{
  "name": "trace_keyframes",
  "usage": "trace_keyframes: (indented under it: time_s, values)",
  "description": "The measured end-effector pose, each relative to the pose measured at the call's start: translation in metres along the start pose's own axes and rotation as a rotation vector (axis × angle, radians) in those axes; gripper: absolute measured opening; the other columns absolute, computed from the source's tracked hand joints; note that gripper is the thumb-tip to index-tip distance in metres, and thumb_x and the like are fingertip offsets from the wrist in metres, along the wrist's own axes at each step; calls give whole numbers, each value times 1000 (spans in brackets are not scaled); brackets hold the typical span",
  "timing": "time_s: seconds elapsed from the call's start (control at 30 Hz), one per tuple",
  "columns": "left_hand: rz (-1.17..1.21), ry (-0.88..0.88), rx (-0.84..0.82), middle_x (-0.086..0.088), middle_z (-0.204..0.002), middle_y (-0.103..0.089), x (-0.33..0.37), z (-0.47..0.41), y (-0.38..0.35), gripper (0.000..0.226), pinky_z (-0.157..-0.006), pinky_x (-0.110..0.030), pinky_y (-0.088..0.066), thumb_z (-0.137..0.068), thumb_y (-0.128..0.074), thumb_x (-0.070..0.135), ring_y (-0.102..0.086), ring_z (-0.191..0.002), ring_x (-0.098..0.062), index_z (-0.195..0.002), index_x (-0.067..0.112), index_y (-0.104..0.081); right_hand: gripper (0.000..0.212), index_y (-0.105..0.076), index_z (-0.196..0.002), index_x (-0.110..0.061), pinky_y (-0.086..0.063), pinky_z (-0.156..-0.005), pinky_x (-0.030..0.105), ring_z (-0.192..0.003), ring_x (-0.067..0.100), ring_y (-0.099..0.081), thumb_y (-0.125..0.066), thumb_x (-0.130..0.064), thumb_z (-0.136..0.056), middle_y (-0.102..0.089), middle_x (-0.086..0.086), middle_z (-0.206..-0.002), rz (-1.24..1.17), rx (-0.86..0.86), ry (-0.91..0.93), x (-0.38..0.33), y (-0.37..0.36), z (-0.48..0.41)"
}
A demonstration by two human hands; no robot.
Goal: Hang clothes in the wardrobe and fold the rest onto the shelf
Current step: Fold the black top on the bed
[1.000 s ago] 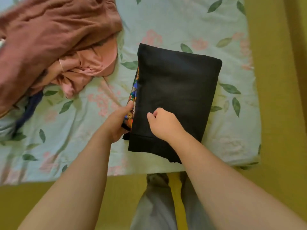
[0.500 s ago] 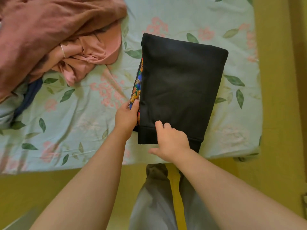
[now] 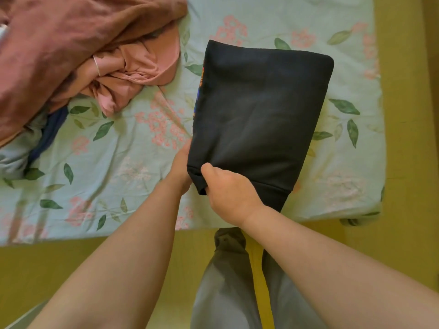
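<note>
- On a bed [image 3: 249, 17] seen from above, head view: a pale green sheet printed with pink flowers and dark green leaves covers the mattress, creased in places.
- A yellow floor [image 3: 403, 162] runs along the bed's right side and near edge.
- The person's grey trouser legs [image 3: 225, 293] show at the bottom of the picture, close to the bed's near edge.
- A heap of reddish-brown cloth [image 3: 71, 39] fills the far left of the bed.
- A crumpled pink garment [image 3: 147, 67] lies against that heap, on its right side.
- A strip of dark blue cloth [image 3: 51, 129] pokes out from under the heap at the left.
- The folded black garment [image 3: 259, 110] lies right of centre on the bed, well apart from the heap, with nothing on top of it.
- A thin band of bright print [image 3: 201, 79] shows along its left edge.
- Its near end hangs slightly past the bed's near edge.
- The left grip [image 3: 180, 167], a bare hand, touches the garment's left edge near the near corner. Its fingers are hidden beneath the cloth, so whether it grasps the cloth cannot be told.
- The right grip [image 3: 228, 193], also bare, grasps the garment's near left corner. The thumb lies on top and the fingers curl under the hem.
- The two hands sit just beside each other at that corner.
</note>
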State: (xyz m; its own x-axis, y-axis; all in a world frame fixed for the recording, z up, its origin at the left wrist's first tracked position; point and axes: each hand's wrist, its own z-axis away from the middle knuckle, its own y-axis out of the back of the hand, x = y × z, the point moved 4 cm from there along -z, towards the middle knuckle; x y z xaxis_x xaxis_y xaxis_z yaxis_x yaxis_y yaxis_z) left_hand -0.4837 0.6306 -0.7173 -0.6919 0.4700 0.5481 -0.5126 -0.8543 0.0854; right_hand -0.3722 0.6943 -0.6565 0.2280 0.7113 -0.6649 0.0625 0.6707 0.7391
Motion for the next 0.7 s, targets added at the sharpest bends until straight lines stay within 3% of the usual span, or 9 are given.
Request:
trace_keyframes:
  time_s: [0.13, 0.2, 0.3, 0.37, 0.43, 0.5, 0.57, 0.63, 0.7]
  values:
    - [-209, 7, 22, 1, -90, -69, 6, 3, 8, 31, -69, -30, -53, -108, -41, 39, -64, -84, -21, -97, 23, -66, 19, -46, -115, -13, -45, -52, 38, -68, 25, -59, -55, -13, -98, -61, 3, -87, 9, -106, -150, 8, -19, -5]
    - [-241, 24, 42, 4, -80, -71, 14, 4, 15, 49, -68, -31, -55, -104, -34, 59, -67, -78, -18, -89, 24, -65, 24, -42, -119, -17, -45, -53, 39, -71, 24, -59, -53, -12, -98, -61, 2, -90, 33, -176, -246, 19, -28, -5]
    - [-447, -118, 86, 0, -91, -70, 24, 0, 10, 54, -77, -38, -57, -91, -39, 78, -67, -85, -19, -86, 29, -61, 40, -39, -133, -18, -48, -56, 36, -77, 21, -61, -54, -8, -97, -63, 1, -99, 16, -277, -321, 34, -31, -1]
    - [-719, -254, 104, 1, -99, -66, 22, 0, 2, 39, -77, -38, -54, -90, -60, 62, -64, -89, -19, -100, 24, -59, 45, -39, -135, -20, -56, -66, 42, -84, 22, -63, -54, -8, -95, -64, 1, -106, -70, -355, -307, 39, -28, 0]
    - [-891, -294, 180, -2, -106, -66, 18, -5, -2, 34, -82, -41, -53, -94, -62, 46, -63, -97, -26, -112, 17, -58, 47, -45, -137, -21, -57, -77, 45, -95, 22, -63, -55, -13, -91, -63, 0, -111, -141, -370, -235, 39, -15, 4]
    - [-1047, -314, 304, -8, -110, -62, 19, -10, -3, 33, -86, -46, -51, -100, -53, 45, -58, -103, -33, -110, 14, -57, 44, -59, -129, -16, -52, -88, 47, -108, 26, -60, -55, -18, -84, -63, 4, -116, -5, -90, -124, 45, 9, 4]
    - [-1178, -352, 407, -11, -118, -54, 20, -9, -6, 36, -91, -48, -47, -103, -48, 45, -52, -108, -35, -113, 11, -56, 45, -60, -130, -17, -40, -106, 50, -129, 28, -51, -53, -26, -87, -56, 8, -135, 258, 198, -219, 61, 33, 8]
    - [-1069, -355, 408, -11, -128, -48, 16, -11, -7, 36, -93, -47, -46, -104, -49, 40, -52, -112, -34, -123, 9, -51, 55, -38, -152, -22, -17, -119, 57, -152, 25, -23, -42, -36, -99, -27, 7, -162, 397, 197, -459, 88, 46, 14]
    - [-880, -325, 356, -10, -138, -45, 13, -15, -4, 40, -98, -46, -46, -103, -53, 32, -53, -120, -33, -135, 10, -43, 63, -9, -162, -27, -5, -121, 62, -157, 21, 4, -26, -48, -105, 2, 2, -170, 440, 29, -589, 118, 42, 19]
